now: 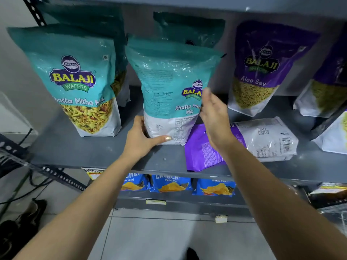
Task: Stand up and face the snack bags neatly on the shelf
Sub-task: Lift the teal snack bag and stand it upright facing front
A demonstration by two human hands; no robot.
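**Q:** Which bag is in hand, and where does it stand?

**A:** The teal Khatta Mitha Mix bag (170,91), middle of the grey shelf (78,147); upright, long axis vertical, but its printed back with the nutrition table faces near. The left hand (142,136) grips its lower left corner, thumb laid across the white base

**Q:** And the other hand?

**A:** The right hand (214,117) is open, fingers spread and blurred, just beside the bag's right edge; whether it touches cannot be told

**Q:** What does the coming move turn on?

**A:** Judged from the task, a turn about that vertical axis, so the front matches the front-facing teal bag (75,81) to the left. Both hands flank the bag, left one already holding

**Q:** What else waits?

**A:** A purple Aloo Sev bag (242,141) lies flat, long axis left–right, directly under the right forearm, nearer that hand. An upright Aloo Sev bag (262,68) stands far right
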